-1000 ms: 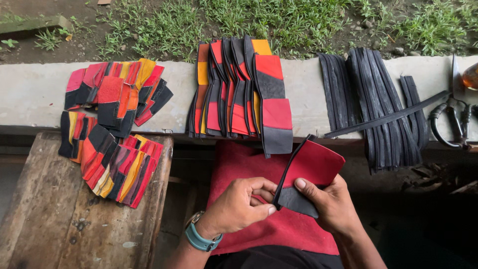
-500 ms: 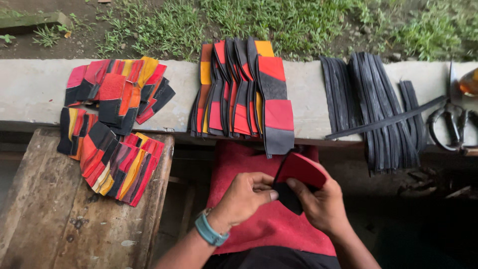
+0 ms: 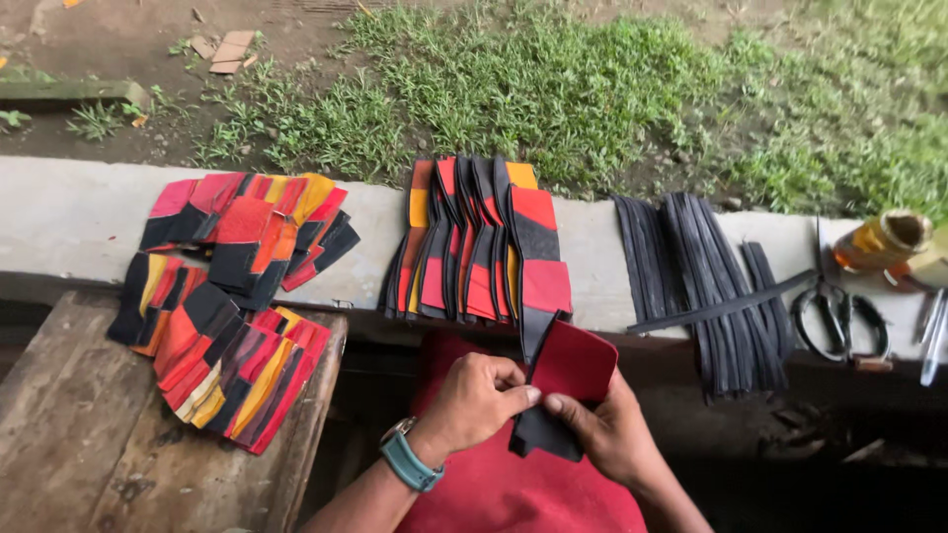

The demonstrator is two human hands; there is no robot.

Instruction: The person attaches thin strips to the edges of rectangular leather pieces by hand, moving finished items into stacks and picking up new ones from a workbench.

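Over the lap, the left hand (image 3: 474, 400) and right hand (image 3: 607, 429) both pinch a red-and-black piece (image 3: 561, 390), fingertips meeting at its fold to keep the layers aligned. Finished strips (image 3: 479, 242) lie fanned on the worktop (image 3: 79, 212) within reach.

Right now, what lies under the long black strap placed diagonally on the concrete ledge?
Under the long black strap lies a row of black strips on the concrete ledge. The strip parts beneath it are covered.
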